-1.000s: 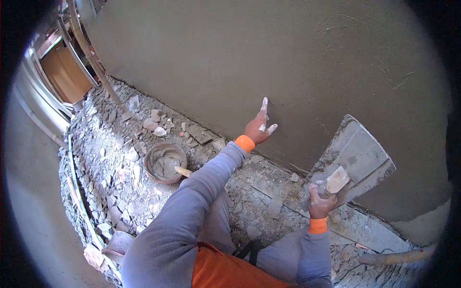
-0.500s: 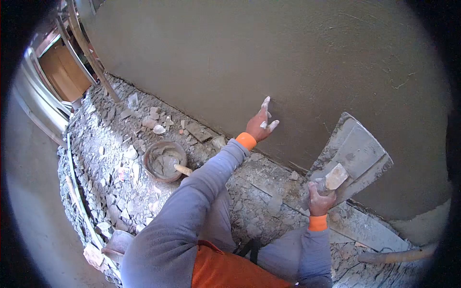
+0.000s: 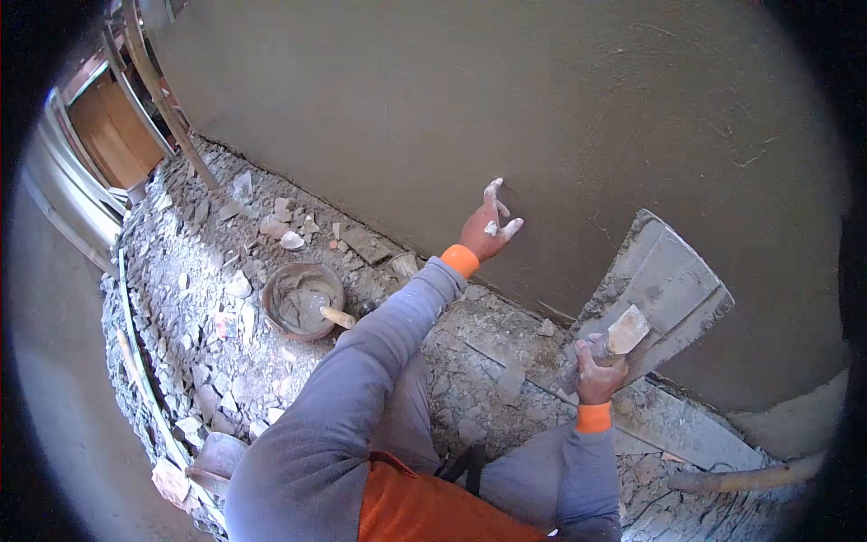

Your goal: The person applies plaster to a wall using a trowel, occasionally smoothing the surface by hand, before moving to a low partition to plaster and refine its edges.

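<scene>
A wall of damp grey plaster [image 3: 433, 99] fills the upper part of the view. My left hand [image 3: 486, 226] reaches out to it, whitened fingertips right at the surface, fingers apart and holding nothing. In my right hand [image 3: 600, 372] is a broad plastering float [image 3: 666, 275], tilted close to the wall's foot. Its pale block handle [image 3: 629, 330] shows just past my thumb, and the flat face is smeared with grey mortar. My fingers under the handle are partly hidden.
On the rubble-strewn ground [image 3: 217, 325] stands a round bowl of mortar [image 3: 302, 303] with a wooden-handled tool [image 3: 338, 317] in it. A wooden pole [image 3: 745, 477] lies at lower right, and a scoop-like container [image 3: 217, 459] at lower left. Poles [image 3: 163, 99] lean at upper left.
The whole view has shifted slightly. Both hands keep nearly the same pose, left at the wall and right holding the float.
</scene>
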A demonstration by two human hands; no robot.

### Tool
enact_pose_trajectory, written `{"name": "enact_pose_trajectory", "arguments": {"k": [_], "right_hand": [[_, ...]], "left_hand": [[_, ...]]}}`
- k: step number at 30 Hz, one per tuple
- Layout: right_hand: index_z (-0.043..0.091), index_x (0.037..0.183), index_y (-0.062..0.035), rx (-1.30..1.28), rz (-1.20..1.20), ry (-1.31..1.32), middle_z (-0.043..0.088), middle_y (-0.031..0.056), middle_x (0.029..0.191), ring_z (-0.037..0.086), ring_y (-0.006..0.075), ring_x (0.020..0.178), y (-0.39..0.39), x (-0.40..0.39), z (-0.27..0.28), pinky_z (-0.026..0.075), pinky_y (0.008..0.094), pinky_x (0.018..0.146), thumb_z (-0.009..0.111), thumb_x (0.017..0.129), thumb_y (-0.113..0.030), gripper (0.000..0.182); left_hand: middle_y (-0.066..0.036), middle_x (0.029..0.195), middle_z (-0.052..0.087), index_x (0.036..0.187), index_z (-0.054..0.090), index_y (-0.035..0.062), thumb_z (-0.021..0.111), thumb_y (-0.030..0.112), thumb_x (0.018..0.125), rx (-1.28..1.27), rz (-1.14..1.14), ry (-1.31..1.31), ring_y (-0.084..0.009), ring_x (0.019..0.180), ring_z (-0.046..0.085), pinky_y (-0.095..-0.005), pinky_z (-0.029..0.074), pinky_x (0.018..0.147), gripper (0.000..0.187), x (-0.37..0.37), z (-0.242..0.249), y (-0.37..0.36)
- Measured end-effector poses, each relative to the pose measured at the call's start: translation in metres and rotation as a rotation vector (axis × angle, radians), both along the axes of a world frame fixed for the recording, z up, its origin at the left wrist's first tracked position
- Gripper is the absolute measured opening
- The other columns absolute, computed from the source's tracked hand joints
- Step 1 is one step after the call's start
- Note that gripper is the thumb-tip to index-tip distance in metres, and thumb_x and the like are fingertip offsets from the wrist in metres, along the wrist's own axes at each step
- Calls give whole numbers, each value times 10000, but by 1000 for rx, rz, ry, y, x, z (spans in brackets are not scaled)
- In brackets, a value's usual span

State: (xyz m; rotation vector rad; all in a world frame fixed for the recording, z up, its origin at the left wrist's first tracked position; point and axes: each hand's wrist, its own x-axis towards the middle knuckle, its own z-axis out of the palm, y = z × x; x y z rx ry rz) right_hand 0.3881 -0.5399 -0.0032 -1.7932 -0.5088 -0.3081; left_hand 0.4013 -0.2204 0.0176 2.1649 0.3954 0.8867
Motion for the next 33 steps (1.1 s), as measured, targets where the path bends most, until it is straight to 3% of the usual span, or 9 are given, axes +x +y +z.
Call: {"name": "enact_pose_trajectory", "arguments": {"k": [3,6,11,15,24,27,29,31,33], "right_hand": [[623,879,-21,-7,3,-34,615,31,736,553,113,583,0,0,0,460,275,562,734,714,-75,207],[631,918,-10,-37,4,118,659,89,834,634,195,761,-3,-2,6,494,332,732,770,686,-132,297],[633,921,-10,-27,9,92,660,83,839,634,194,766,-3,-1,6,492,333,739,769,686,-125,295],[635,929,-10,28,-14,91,663,84,848,636,194,770,0,0,1,490,332,751,768,688,-134,302],[643,962,10,-28,-77,22,669,139,904,642,269,828,8,15,-4,481,366,782,768,685,-173,355],[643,959,10,18,-57,48,668,140,912,641,266,830,16,23,-21,484,366,778,772,680,-172,358],[641,948,9,69,-30,26,668,138,909,640,266,830,22,25,-25,484,367,778,770,679,-163,345],[625,917,-4,68,45,10,634,58,807,592,160,687,37,19,-12,474,285,639,746,705,-72,253],[622,894,-8,68,69,-36,628,33,769,585,128,640,59,24,-11,480,271,602,742,709,-57,226]], "left_hand": [[-131,845,626,1334,236,29,703,244,783,-14,9,6,-315,810,621,-404,476,766,753,2,1,3],[-126,809,620,1258,287,16,705,232,781,-27,-26,18,-310,785,617,-402,473,728,670,5,2,9],[-118,744,588,903,494,32,714,268,765,52,-97,108,-286,725,608,-394,462,639,351,9,-8,14],[-126,739,581,702,525,49,703,332,761,213,-242,240,-307,716,598,-403,461,626,340,-14,-3,-8],[-140,816,639,790,640,88,607,523,782,447,-621,542,-358,782,617,-444,486,654,436,-79,-60,-56],[-119,817,652,767,646,101,593,279,751,563,-691,755,-344,799,631,-465,487,682,186,-99,-84,-81],[-132,944,653,987,660,108,550,347,808,547,-859,854,-322,865,630,-474,480,726,318,-125,-68,-97],[-99,1120,603,1116,602,138,622,230,706,568,-898,586,-273,1000,592,-466,452,810,420,-151,-125,-105],[-81,1176,564,1176,554,146,621,149,668,680,-1003,803,-254,1060,558,-467,425,853,513,-158,-85,-113]]}}
